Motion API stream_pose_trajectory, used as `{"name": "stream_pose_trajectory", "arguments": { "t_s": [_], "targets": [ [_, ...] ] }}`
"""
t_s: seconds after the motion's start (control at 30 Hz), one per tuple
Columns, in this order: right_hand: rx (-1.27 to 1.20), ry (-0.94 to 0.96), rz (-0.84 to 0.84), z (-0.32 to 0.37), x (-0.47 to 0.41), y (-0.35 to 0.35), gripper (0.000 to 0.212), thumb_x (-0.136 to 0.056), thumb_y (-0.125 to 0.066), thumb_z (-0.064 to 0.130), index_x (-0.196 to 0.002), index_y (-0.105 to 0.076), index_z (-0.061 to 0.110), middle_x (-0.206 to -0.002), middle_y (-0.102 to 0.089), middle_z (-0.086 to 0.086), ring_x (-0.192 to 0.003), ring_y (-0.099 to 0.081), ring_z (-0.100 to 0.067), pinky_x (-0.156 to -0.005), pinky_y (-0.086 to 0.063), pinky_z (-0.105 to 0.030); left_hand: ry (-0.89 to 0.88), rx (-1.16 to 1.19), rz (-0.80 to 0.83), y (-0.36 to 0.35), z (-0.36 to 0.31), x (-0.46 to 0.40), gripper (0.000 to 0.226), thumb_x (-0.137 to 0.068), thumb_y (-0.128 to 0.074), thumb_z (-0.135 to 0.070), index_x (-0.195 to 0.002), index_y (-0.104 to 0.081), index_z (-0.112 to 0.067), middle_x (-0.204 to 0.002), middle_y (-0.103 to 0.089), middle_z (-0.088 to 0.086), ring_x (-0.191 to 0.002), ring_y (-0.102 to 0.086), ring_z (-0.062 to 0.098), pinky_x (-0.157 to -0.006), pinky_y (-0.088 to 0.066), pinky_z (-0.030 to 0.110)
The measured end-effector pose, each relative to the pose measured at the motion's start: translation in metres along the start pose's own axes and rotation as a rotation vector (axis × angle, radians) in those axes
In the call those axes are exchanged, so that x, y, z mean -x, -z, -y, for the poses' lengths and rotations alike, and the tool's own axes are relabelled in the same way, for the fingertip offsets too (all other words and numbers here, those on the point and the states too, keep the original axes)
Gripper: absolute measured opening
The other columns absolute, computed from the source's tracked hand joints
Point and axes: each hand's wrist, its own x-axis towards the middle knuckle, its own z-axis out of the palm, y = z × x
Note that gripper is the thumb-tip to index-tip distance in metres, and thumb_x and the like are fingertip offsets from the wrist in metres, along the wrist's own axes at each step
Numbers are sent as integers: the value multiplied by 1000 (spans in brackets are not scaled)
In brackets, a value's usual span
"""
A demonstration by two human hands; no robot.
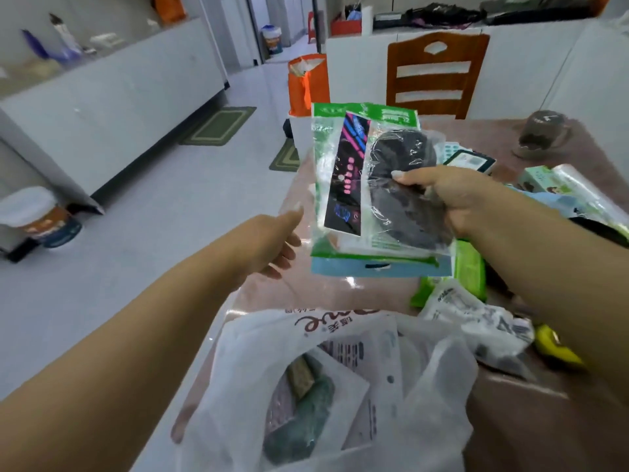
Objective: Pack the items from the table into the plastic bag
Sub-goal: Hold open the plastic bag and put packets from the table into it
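Plastic bag (340, 386) open, holding green-wrapped items (303, 403).

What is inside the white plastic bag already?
Inside the white plastic bag lies a see-through packet holding something green and something tan. Anything underneath is hidden by the bag's folds.

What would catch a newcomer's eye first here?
The stack of clear packets, gripped mid-frame by the right hand, with the open left hand reaching toward it. Below, the white plastic bag gapes open, already holding items. Behind stand an orange bag and wooden chair.
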Motion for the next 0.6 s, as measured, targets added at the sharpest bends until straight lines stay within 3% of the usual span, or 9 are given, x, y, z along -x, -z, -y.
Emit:
{"name": "stream_pose_trajectory", "arguments": {
  "t_s": [0.1, 0.2, 0.27, 0.33, 0.4, 0.5, 0.53, 0.6],
  "targets": [
    [-36, -37, -8, -11, 20, -2, 6, -84, -66, 10, -84, -61, 7, -60, -71, -7, -48, -68, -18, -41, -54, -30, -8, -322, 16, -2, 21, 29, 45, -91, -47, -51, -74, -62, -12, -74, -65, 6, -63, -61, 19, -53, -48, 27],
    [-87, -61, -11, -26, 37, -5, 4, -86, -63, 9, -89, -60, 6, -65, -72, -10, -53, -70, -21, -44, -56, -33, 6, -640, 53, -5, 39, 65, 56, -82, -49, -66, -65, -63, -15, -54, -65, -2, -50, -61, 11, -47, -43, 23],
    [-97, -83, -11, -40, 48, -9, 8, -87, -61, 9, -94, -61, 5, -65, -72, -10, -53, -70, -21, -44, -56, -32, -17, -843, 44, -13, 54, 91, 54, -72, -47, -78, -57, -60, -28, -40, -54, -12, -43, -54, 4, -49, -40, 22],
    [-123, -97, -19, -54, 59, -15, 7, -87, -60, 9, -93, -61, 5, -62, -72, -10, -51, -70, -20, -42, -54, -29, -89, -1009, 6, -28, 72, 116, 30, -62, -50, -82, -56, -46, -54, -47, -42, -17, -49, -43, 3, -49, -33, 22],
    [-161, -106, -23, -67, 70, -22, 5, -88, -59, 8, -90, -61, 4, -60, -71, -10, -49, -69, -19, -39, -53, -28, -52, -1106, 32, -47, 95, 130, 38, -56, -58, -80, -68, -49, -45, -62, -47, -15, -59, -44, 9, -53, -34, 24],
    [-243, -114, -49, -81, 86, -33, 6, -88, -59, 7, -84, -60, 4, -57, -70, -10, -45, -68, -20, -36, -52, -29, 52, -1152, 112, -59, 123, 131, 41, -68, -65, -55, -97, -56, -27, -90, -59, -3, -85, -58, 19, -68, -43, 29],
    [-273, -119, -52, -86, 90, -36, 7, -88, -60, 7, -82, -60, 4, -57, -70, -10, -46, -68, -21, -38, -52, -31, 34, -1152, 103, -58, 126, 131, 34, -70, -65, -50, -92, -55, -25, -88, -58, -3, -85, -59, 20, -68, -43, 30],
    [-312, -126, -55, -92, 97, -41, 8, -88, -61, 7, -81, -60, 4, -59, -71, -11, -50, -70, -23, -41, -54, -35, 14, -1069, 98, -53, 129, 132, 41, -65, -64, -64, -74, -50, -27, -75, -57, -7, -73, -57, 14, -61, -43, 27]
  ]
}}
